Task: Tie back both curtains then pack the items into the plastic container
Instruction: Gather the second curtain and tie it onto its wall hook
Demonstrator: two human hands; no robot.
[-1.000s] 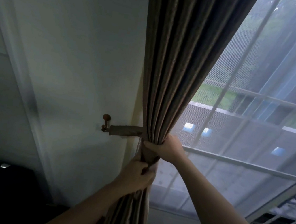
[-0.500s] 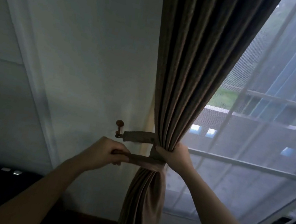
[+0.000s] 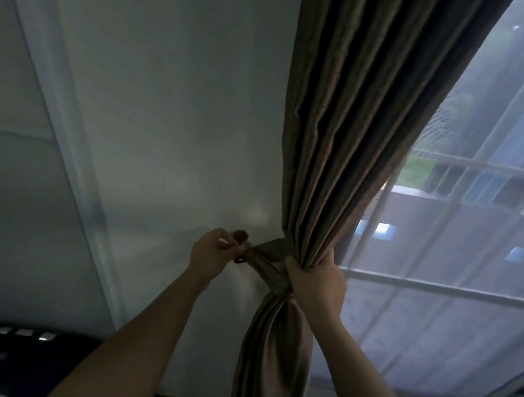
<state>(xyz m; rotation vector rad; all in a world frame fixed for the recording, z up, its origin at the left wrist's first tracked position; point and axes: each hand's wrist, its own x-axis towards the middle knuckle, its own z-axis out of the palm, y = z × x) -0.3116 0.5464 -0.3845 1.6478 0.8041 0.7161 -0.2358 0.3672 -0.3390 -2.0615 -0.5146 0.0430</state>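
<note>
Both hands are raised at the wall beside the window. The left hand [image 3: 211,253] is pinched shut on the free end of the tieback [image 3: 265,260], right at the small round-knobbed hook [image 3: 241,236] fixed to the wall. The right hand [image 3: 316,283] is closed around the gathered curtain [image 3: 338,135], just where the band crosses it.

The step in hand appears to be the fastening of this first curtain: the band is already wrapped round the bundle, and its end is held against the hook. The next move calls for the loop to be slipped over the knob, with the bundle kept bunched until the band takes the strain; whether the loop is already caught cannot be told.

The curtain is a heavy brown cloth in deep pleats, cinched narrow at the band and hanging loose below it, with a pale sheer [image 3: 441,310] behind it over the window. No plastic container is in view.
</note>
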